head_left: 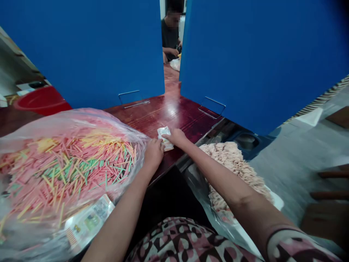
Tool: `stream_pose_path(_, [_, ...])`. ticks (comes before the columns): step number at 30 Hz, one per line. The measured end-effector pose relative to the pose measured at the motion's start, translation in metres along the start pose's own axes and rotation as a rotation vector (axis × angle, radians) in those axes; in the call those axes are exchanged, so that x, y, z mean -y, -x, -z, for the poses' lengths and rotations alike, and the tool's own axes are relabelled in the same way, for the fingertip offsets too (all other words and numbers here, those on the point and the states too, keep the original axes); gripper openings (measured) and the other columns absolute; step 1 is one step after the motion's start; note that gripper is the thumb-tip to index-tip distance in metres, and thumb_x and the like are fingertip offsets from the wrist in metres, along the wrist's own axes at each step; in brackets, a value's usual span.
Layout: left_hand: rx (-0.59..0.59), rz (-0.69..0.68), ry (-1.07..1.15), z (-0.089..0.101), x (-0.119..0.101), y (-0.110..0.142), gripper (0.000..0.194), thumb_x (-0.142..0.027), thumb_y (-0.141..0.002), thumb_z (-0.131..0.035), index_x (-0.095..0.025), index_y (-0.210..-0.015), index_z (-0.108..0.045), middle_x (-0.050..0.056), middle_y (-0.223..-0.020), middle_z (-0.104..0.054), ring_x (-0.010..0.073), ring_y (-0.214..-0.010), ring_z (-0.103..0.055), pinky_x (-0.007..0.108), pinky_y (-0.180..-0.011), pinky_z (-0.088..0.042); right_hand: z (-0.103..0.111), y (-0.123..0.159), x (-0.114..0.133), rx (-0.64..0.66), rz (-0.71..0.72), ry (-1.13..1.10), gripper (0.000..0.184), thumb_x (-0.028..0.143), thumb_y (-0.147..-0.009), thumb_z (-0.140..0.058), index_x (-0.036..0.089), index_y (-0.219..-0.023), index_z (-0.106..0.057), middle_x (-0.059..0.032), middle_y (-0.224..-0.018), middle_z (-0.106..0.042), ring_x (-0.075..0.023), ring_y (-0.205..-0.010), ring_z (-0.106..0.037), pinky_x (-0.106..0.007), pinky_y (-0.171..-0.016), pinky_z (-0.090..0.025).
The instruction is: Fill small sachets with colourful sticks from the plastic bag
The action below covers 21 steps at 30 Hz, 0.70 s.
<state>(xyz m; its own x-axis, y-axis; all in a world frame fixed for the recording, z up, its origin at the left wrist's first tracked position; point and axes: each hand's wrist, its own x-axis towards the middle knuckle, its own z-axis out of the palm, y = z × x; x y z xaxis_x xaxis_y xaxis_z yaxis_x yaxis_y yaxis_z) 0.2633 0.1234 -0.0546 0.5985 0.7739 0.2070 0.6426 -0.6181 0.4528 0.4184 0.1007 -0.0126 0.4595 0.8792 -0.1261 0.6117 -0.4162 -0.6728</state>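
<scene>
1. The left hand (pixel 154 154) is narrow and curled, its fingers against the lower edge of a small paper packet (pixel 165 138). The packet is white with faint printing, and its exact contents are too small to tell.
2. The right hand (pixel 176 137) is also narrow, reaching across from the other side and closing on the packet's near end. Both hands hold it between them, just above the desk (pixel 166 118), a glossy dark red wood surface.
3. Just left of the left hand, a clear plastic bag (pixel 68 171) bulges with loose pink, yellow and green sticks (pixel 71 171). A printed paper sheet (pixel 89 222) lies under its near edge.
4. Right of the right forearm, a pale pink coiled mass (pixel 231 171) sits on a plastic sheet (pixel 207 196).
5. Two blue partition panels (pixel 81 54) stand on the desk with a narrow gap between them, each on a wire foot (pixel 212 107).
6. Through that gap, a co-worker (pixel 170 34) works with both hands beside a white plastic bag (pixel 175 64). A red basin (pixel 40 100) sits far left.
</scene>
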Motion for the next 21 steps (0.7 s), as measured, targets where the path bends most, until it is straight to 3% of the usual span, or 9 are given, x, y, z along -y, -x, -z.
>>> stream_pose_path(5, [-0.018, -0.010, 0.075, -0.004, 0.005, 0.004, 0.026, -0.021, -0.095, -0.060, -0.015, -0.117, -0.071, 0.015, -0.114, -0.071, 0.0317, -0.112, -0.064, 0.047, -0.105, -0.050, -0.012, -0.013, -0.007, 0.087, -0.058, -0.260, 0.031, 0.038, -0.078, -0.085, 0.014, -0.097, -0.077, -0.0086, -0.082, -0.078, -0.0248, -0.087, -0.075, -0.031, -0.077, -0.059])
stream_pose_path(9, [-0.061, 0.015, 0.172, -0.008, 0.011, 0.004, 0.028, -0.021, -0.091, -0.065, -0.017, -0.119, -0.068, 0.012, -0.115, -0.071, 0.0285, -0.112, -0.064, 0.045, -0.105, -0.051, -0.013, -0.008, -0.008, 0.145, -0.068, -0.459, 0.021, 0.027, -0.074, -0.085, 0.012, -0.085, -0.074, -0.0061, -0.072, -0.075, -0.0193, -0.067, -0.070, -0.029, -0.064, -0.058])
stream_pose_path(13, [-0.181, 0.168, 0.598, -0.010, 0.013, 0.001, 0.067, -0.024, -0.086, -0.072, -0.015, -0.147, -0.045, 0.017, -0.137, -0.063, 0.0233, -0.108, -0.069, 0.041, -0.100, -0.057, -0.008, 0.013, -0.010, 0.133, 0.017, -0.673, 0.033, 0.030, -0.074, -0.081, 0.012, -0.101, -0.074, -0.0053, -0.090, -0.079, -0.0164, -0.075, -0.071, -0.030, -0.076, -0.059])
stream_pose_path(16, [-0.140, 0.041, 0.835, -0.009, 0.010, 0.002, 0.074, -0.027, -0.090, -0.066, -0.018, -0.156, -0.033, 0.017, -0.149, -0.058, 0.0232, -0.126, -0.065, 0.041, -0.109, -0.053, -0.005, 0.030, -0.018, 0.104, 0.212, -0.812, 0.046, 0.038, -0.069, -0.084, 0.015, -0.108, -0.075, -0.0038, -0.099, -0.079, -0.0182, -0.087, -0.072, -0.033, -0.088, -0.058])
stream_pose_path(18, [-0.107, -0.034, 0.808, -0.010, 0.008, 0.004, 0.067, -0.023, -0.092, -0.059, -0.018, -0.155, -0.036, 0.014, -0.149, -0.059, 0.0237, -0.134, -0.060, 0.042, -0.116, -0.049, -0.006, 0.038, -0.025, 0.097, 0.301, -0.808, 0.054, 0.039, -0.066, -0.087, 0.017, -0.113, -0.074, -0.0039, -0.109, -0.078, -0.0201, -0.098, -0.071, -0.035, -0.098, -0.055])
stream_pose_path(21, [-0.057, -0.050, 0.586, -0.015, 0.007, 0.007, 0.066, -0.014, -0.088, -0.056, -0.018, -0.152, -0.043, 0.014, -0.143, -0.064, 0.0273, -0.134, -0.061, 0.049, -0.117, -0.047, -0.014, 0.041, -0.037, 0.092, 0.307, -0.817, 0.069, 0.035, -0.060, -0.090, 0.017, -0.124, -0.069, -0.0072, -0.124, -0.075, -0.0216, -0.113, -0.069, -0.037, -0.108, -0.050])
